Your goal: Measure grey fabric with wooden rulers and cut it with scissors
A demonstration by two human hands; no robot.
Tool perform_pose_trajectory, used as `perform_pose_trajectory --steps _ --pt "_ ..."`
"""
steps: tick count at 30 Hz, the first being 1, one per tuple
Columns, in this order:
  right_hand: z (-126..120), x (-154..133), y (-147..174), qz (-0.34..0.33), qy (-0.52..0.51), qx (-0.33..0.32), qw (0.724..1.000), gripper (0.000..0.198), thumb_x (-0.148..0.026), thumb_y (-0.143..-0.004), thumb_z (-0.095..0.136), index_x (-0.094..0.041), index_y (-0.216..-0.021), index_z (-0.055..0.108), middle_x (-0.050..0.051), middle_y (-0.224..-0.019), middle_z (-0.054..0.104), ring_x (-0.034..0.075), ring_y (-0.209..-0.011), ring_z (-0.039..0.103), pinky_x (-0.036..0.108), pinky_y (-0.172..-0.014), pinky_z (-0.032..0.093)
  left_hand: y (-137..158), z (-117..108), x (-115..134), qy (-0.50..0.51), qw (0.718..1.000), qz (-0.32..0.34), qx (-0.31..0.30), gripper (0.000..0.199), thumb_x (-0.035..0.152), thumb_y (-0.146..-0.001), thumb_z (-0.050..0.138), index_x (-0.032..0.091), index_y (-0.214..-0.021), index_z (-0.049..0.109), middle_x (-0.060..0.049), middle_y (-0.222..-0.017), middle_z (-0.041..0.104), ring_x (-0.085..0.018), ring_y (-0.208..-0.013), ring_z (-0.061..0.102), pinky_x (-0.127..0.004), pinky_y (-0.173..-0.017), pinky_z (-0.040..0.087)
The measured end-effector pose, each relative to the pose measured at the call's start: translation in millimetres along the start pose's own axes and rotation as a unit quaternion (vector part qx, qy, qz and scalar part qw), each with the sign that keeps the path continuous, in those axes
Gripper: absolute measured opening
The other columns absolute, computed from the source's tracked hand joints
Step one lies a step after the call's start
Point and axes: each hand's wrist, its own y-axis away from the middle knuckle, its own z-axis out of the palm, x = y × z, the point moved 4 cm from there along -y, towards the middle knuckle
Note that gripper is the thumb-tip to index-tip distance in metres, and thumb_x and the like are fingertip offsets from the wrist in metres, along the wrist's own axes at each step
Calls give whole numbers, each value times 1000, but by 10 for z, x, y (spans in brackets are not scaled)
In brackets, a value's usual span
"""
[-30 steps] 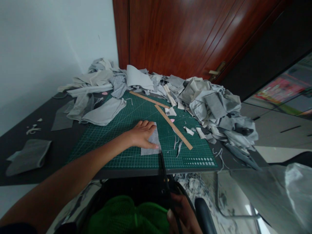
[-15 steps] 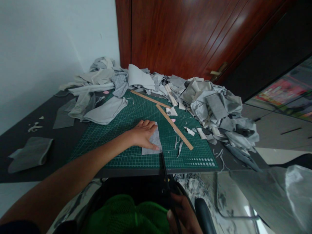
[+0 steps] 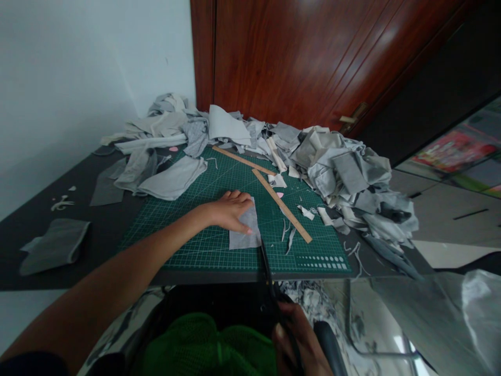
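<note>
A small grey piece of fabric (image 3: 246, 239) lies flat on the green cutting mat (image 3: 203, 209). My left hand (image 3: 234, 211) rests spread on the fabric's upper left part, palm down, with the thumb pointing right. Below the table's front edge my right hand (image 3: 299, 339) is closed round the handles of black scissors (image 3: 267, 269). The scissors point up and away from me, and their tips meet the fabric's right edge near its lower corner. From this angle I cannot tell how far the blades are apart.
Two wooden rulers (image 3: 282, 206) lie on the mat, right of the fabric. Heaps of grey and cream cloth scraps (image 3: 332, 162) line the back and right. A folded grey cloth (image 3: 57, 245) sits at the left. Thin offcuts (image 3: 290, 240) lie near the rulers.
My left thumb has shifted up a little on the fabric. My right hand and the scissors' handles have moved slightly right. The whole view has shifted a little.
</note>
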Motion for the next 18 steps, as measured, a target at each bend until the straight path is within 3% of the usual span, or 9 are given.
perform_pose_trajectory --steps 13,18 --pt "147 -139 37 11 10 9 1000 70 -75 -69 76 -27 -118 58 -5 -68 60 9 -45 47 20 -42 36 -82 9 -218 62 997 30 22 59 66 -81 57 28 -127 56 -7 -138 48 -32 -122 42 -42 -106 32" --pt "158 -143 26 10 17 -1 1000 71 -74 -71 75 -24 -118 56 -8 -59 52 7 -40 40 19 -40 32 -88 12 -235 55 997 35 29 64 61 -75 65 30 -130 54 -6 -137 49 -32 -122 42 -41 -105 33"
